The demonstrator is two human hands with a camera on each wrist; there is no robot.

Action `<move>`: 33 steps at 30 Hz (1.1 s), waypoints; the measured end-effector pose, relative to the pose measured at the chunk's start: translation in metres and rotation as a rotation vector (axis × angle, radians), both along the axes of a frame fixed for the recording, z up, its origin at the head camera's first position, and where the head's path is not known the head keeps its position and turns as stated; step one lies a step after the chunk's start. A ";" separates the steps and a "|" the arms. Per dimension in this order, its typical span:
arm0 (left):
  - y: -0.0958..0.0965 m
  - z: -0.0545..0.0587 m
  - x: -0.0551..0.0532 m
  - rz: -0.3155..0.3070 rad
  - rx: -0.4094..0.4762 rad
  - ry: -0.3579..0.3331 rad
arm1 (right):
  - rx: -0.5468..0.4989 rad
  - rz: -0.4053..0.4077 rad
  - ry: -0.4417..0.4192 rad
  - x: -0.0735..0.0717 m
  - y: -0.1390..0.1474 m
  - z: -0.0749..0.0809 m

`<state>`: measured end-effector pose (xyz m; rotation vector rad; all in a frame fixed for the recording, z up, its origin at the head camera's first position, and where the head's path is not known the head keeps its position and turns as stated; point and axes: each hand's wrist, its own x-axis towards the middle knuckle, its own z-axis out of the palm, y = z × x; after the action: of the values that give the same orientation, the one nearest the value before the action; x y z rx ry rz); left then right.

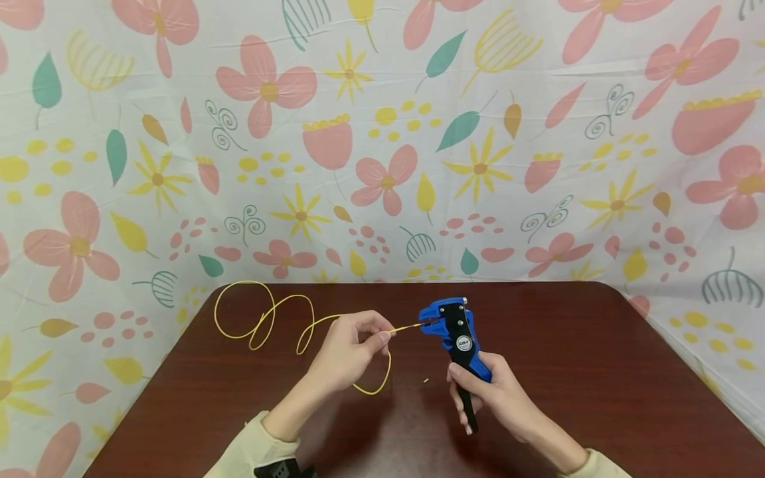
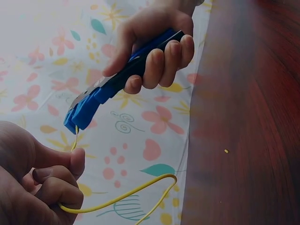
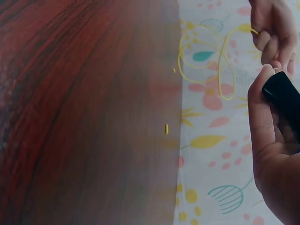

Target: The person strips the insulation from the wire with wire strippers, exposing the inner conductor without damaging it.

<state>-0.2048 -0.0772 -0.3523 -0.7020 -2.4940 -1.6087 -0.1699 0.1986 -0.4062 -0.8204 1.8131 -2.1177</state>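
Observation:
A thin yellow wire [image 1: 405, 328] is pinched between the thumb and fingers of my left hand [image 1: 349, 348]. Its tip reaches into the mouth of a blue and black wire stripper [image 1: 463, 332]; how deep it sits is hidden. My right hand [image 1: 499, 392] grips the stripper's handles, fingers wrapped round them in the left wrist view and thumb along the side. The stripper's head points up, toward the left hand. The black handle end [image 3: 281, 93] shows in the right wrist view. More of the wire [image 2: 117, 201] hangs in a loop below the left hand.
The remaining wire lies in loose coils at the back left of the dark brown table [image 1: 538, 318]. A tiny yellow offcut [image 1: 426, 380] lies on the wood between the hands. Behind the table hangs a flower-patterned cloth [image 1: 382, 133].

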 end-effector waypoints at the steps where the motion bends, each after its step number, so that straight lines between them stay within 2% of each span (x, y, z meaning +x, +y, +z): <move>1: 0.000 0.000 0.000 0.000 -0.002 0.004 | -0.006 0.008 -0.002 0.000 -0.001 0.000; 17: 0.005 0.005 0.001 -0.023 -0.006 0.017 | -0.022 0.062 -0.023 0.000 -0.005 -0.004; 33: 0.007 0.005 0.002 -0.024 -0.003 0.000 | 0.002 0.033 -0.025 0.000 -0.005 -0.003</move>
<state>-0.2030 -0.0705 -0.3468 -0.7351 -2.4974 -1.6133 -0.1697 0.1933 -0.4096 -0.8146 1.7766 -2.0959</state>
